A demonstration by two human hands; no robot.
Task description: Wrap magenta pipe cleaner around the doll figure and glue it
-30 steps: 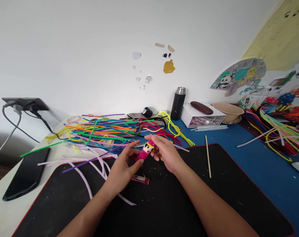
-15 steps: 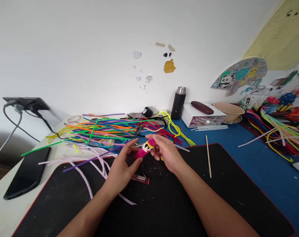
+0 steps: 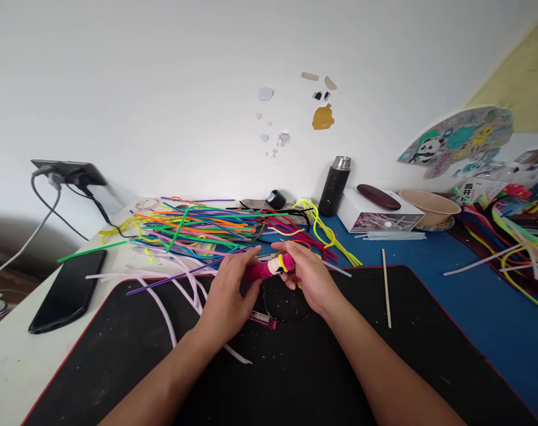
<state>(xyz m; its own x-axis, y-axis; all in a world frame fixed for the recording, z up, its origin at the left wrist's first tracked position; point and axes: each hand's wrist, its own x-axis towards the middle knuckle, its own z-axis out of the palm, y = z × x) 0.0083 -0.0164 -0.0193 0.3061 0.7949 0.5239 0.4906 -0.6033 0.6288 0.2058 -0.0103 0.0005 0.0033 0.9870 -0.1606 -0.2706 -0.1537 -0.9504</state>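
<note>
A small pipe-cleaner figure (image 3: 275, 265) is held between my two hands above the black mat (image 3: 295, 378). Its body is magenta, its head white with dark marks, and a yellow band and magenta cap top it. My left hand (image 3: 233, 287) grips the magenta body between thumb and fingers. At the cap end, my right hand (image 3: 311, 275) has its fingers closed round the figure. Beneath the hands lie a pink labelled item (image 3: 263, 320) and a thin black loop (image 3: 290, 319) on the mat.
Many coloured pipe cleaners (image 3: 206, 228) spread behind the hands, with pale lilac ones (image 3: 162, 310) reaching onto the mat. A wooden stick (image 3: 386, 287) lies right. A phone (image 3: 68, 290), black flask (image 3: 335, 186), white drawer box (image 3: 375, 216) and bowl (image 3: 431, 204) stand around.
The figure has turned in my hands, its face now rolled downward and its body lying closer to level. The whole view has shifted slightly, moving the scene rightward.
</note>
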